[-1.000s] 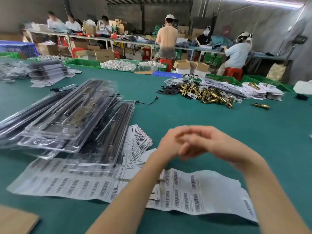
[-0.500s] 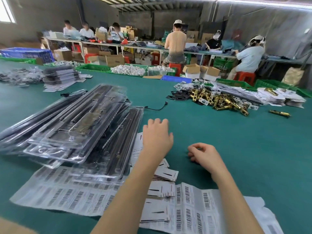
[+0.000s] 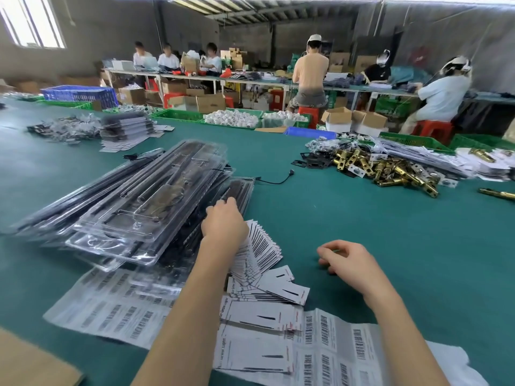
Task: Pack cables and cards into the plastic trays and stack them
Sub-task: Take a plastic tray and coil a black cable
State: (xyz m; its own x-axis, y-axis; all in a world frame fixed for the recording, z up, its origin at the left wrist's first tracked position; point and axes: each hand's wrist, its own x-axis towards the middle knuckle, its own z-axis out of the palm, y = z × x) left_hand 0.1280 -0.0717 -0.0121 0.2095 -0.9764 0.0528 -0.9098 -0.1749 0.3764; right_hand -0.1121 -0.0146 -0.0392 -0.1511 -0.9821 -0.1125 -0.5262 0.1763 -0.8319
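A slanted pile of long clear plastic trays [image 3: 133, 207] with black strips inside lies on the green table at the left. My left hand [image 3: 224, 220] reaches over the fanned white cards [image 3: 259, 253], its fingertips touching the near right tray's edge; I cannot tell whether it grips anything. More white cards [image 3: 262, 316] lie spread under my left forearm. My right hand [image 3: 347, 259] rests on the table to the right, fingers curled, with nothing visible in it. A loose black cable [image 3: 278, 179] lies beyond the trays.
Barcode label sheets [image 3: 111, 310] lie along the near edge. A heap of brass latch parts [image 3: 384, 168] sits at the far right. Stacked packs [image 3: 122, 129] lie far left. Green crates [image 3: 178, 114] line the far edge, and several people work at benches behind.
My clasped hands have parted. The left hand went forward and left to the trays' edge. The right hand dropped onto the table at the right.
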